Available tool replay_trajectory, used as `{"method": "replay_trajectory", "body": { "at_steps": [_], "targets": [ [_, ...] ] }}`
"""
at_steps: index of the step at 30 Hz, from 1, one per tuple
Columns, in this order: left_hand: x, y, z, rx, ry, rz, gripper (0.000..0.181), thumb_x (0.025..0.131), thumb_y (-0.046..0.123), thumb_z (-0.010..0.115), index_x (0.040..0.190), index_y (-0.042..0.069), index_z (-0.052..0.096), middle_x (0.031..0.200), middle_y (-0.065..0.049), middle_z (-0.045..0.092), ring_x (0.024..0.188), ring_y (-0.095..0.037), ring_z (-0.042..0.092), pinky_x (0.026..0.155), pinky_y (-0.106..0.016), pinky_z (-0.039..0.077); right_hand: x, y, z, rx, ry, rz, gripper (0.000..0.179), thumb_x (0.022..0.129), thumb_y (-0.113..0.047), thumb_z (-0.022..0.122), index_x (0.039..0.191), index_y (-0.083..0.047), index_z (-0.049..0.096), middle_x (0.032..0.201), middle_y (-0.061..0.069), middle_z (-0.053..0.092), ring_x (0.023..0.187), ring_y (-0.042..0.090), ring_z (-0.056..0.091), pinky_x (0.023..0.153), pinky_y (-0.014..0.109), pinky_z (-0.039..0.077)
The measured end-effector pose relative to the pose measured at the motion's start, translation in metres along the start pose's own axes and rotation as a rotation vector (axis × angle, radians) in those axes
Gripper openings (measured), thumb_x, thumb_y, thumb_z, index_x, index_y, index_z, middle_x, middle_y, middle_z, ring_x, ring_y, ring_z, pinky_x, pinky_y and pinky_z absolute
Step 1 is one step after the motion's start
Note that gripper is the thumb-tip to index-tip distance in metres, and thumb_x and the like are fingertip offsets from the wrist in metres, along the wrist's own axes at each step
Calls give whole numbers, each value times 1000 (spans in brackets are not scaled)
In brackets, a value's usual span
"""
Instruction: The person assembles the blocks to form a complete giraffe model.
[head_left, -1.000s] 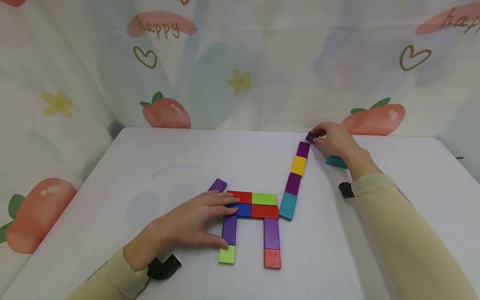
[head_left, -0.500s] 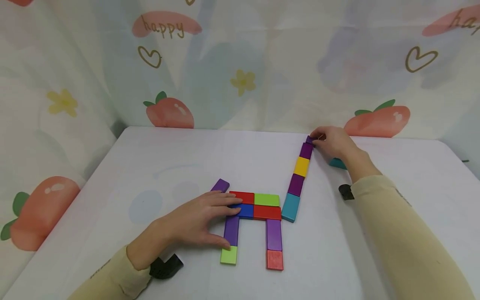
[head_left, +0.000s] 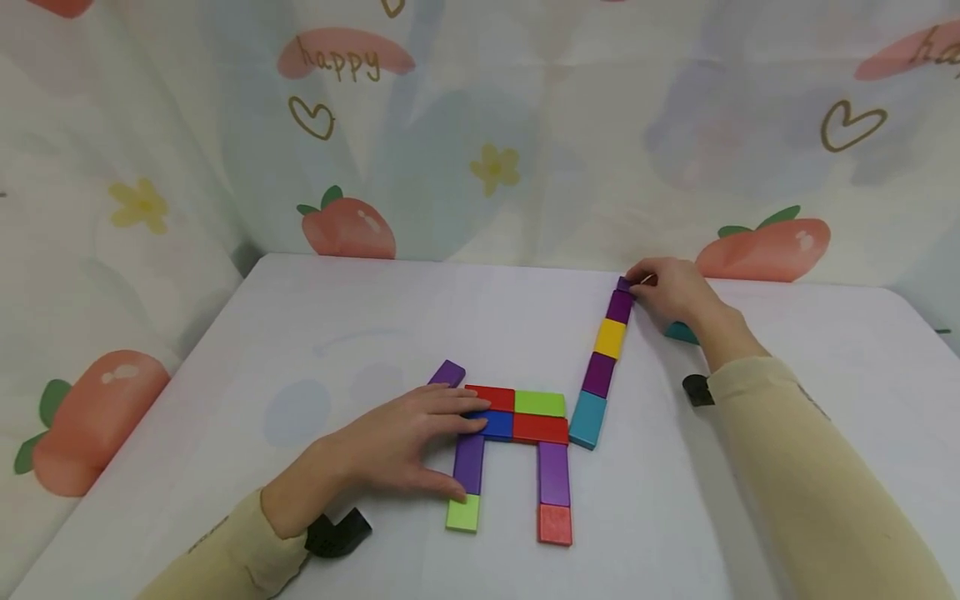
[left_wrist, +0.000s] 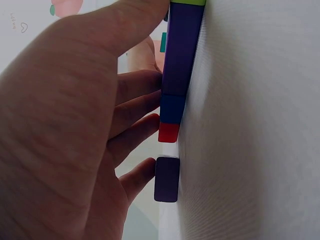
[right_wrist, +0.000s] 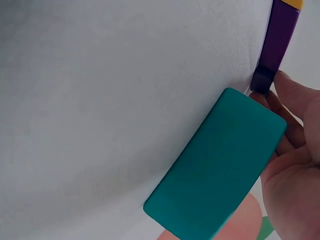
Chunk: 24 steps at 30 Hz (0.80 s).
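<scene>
My right hand (head_left: 675,290) pinches a small dark purple block (head_left: 623,284) between thumb and fingertips at the far end of a slanting row. In the right wrist view that block (right_wrist: 262,80) meets the row's end. Below it the row runs through a purple block (head_left: 619,307), a yellow block (head_left: 611,339), another purple block (head_left: 599,375) and a teal block (head_left: 587,419). My left hand (head_left: 397,442) rests with fingers spread on the blue block (head_left: 498,425) and red block (head_left: 495,397), its thumb at the lime block (head_left: 462,514). A purple block (head_left: 448,372) lies by the fingers.
A separate teal block (head_left: 681,332) sits partly hidden behind my right wrist. More blocks join the figure: a lime block (head_left: 540,404), a red block (head_left: 542,429), a purple block (head_left: 554,473) and a light red block (head_left: 555,525). A patterned curtain (head_left: 420,125) stands behind the white table (head_left: 645,517).
My right hand has brought the small purple block down against the far end of the slanting row, where a gap showed before. The left hand stays in place; the view shifts slightly.
</scene>
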<state>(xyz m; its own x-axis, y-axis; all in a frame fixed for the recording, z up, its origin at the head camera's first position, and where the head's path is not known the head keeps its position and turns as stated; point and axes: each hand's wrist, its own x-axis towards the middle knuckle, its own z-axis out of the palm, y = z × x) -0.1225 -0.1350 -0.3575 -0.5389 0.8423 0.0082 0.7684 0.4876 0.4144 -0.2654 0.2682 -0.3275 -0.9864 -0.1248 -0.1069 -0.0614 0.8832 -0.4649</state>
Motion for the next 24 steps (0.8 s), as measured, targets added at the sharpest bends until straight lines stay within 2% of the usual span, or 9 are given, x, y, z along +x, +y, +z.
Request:
{"method": "replay_trajectory", "body": {
  "at_steps": [5, 10, 17, 24],
  "targets": [
    [-1, -1, -1, -2, -2, -2, 77, 84, 58, 75, 145, 16, 57, 157, 6, 40, 147, -13, 29, 120, -40, 22, 0, 0, -2, -24, 7, -10, 36, 106, -18, 53, 135, 2, 54, 127, 28, 54, 113, 45, 48, 101, 60, 43],
    [0, -1, -2, -7, -10, -4, 77, 84, 59, 75, 146, 16, 57, 158, 6, 40, 147, -12, 29, 120, -39, 22, -9, 3, -12, -48, 14, -47, 36, 105, -17, 53, 135, 4, 53, 128, 30, 55, 115, 48, 49, 99, 61, 45],
    [1, -1, -3, -3, 1, 15, 77, 84, 59, 75, 145, 15, 58, 157, 4, 42, 146, -15, 32, 120, -42, 24, -40, 10, -28, -94, -53, -86, 44, 103, -22, 59, 135, 7, 54, 123, 31, 58, 111, 46, 52, 92, 62, 49],
    [2, 0, -1, 21, -18, -7, 78, 84, 60, 74, 146, 17, 57, 157, 5, 41, 146, -14, 32, 119, -42, 25, -71, 33, -30, -154, -82, -123, 49, 97, -22, 69, 136, 3, 56, 133, 34, 51, 115, 53, 49, 91, 68, 46]
  ]
}}
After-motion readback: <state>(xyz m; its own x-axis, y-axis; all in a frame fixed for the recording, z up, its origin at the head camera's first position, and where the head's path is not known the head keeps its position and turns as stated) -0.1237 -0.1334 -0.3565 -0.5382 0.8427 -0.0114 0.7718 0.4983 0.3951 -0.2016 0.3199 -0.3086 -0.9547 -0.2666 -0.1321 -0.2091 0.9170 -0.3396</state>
